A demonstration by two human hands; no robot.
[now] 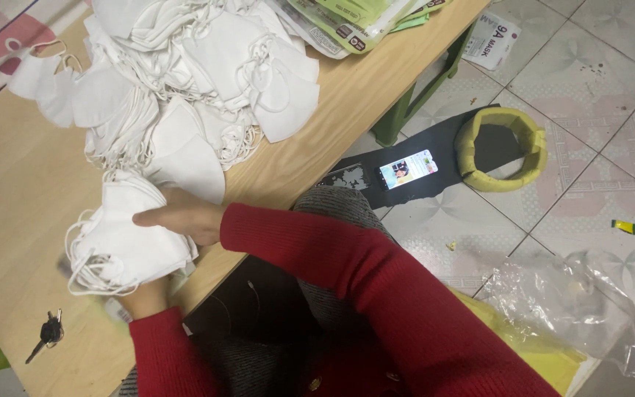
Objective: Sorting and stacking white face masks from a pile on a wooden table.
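Two hands on one stack of white face masks, at the near edge of the wooden table. Left of the grip: a bunch of keys lying flat on the table, well apart from the stack, out of the working area. At the grip: left hand sits under/behind the stack's near end, fingers mostly hidden by the masks, so I can't tell how closed it is; looks like it props the stack from below. Right hand lies flat on top, fingers together and extended, pressing down, likely to keep the folded masks squared up and the ear loops from springing loose; loops hang out on the left side of the stack. Above the grip: big loose pile of the same masks, touching the stack's far end, within easy reach. Up and right of it: green-edged flat packets at the table's far corner. Right of the grip, off the table on the tiled floor: phone with lit screen on a dark sheet, yellow ring-shaped object beside it, crumpled clear plastic further right.
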